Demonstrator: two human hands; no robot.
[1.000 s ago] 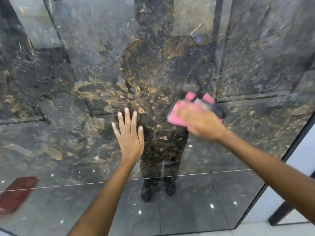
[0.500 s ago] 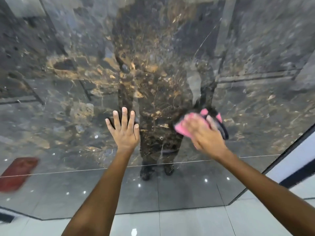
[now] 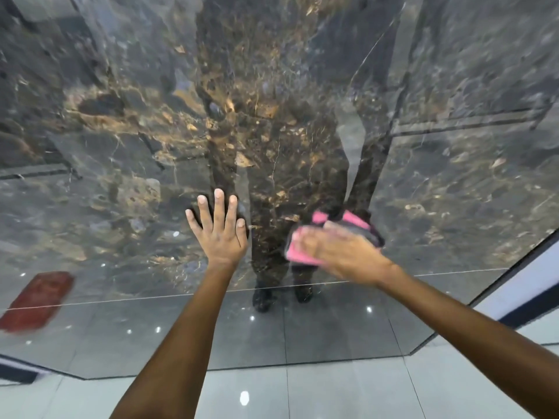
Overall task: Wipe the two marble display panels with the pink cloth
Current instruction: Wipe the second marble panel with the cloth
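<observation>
Two bare forearms reached up from the bottom of the view over a pale tiled floor (image 3: 317,394) toward a dark marble panel (image 3: 121,176) standing upright in front of the person. Nearest the panel's lower part, the left hand (image 3: 222,234) lay flat against the polished stone, fingers straight and spread. Just to its right, the right hand (image 3: 338,252) pressed the pink cloth (image 3: 299,255) onto the panel; motion blur made it impossible to tell whether those fingers curled round the cloth or lay flat over it (a dark strip showed along the cloth's upper right edge). The hands were near each other but apart. Low on the left of the glossy surface sat a reddish-brown patch (image 3: 36,300), blurred. Farther up, gold-brown veining (image 3: 242,122) ran across the grey stone, with a reflected standing figure behind the hands.
</observation>
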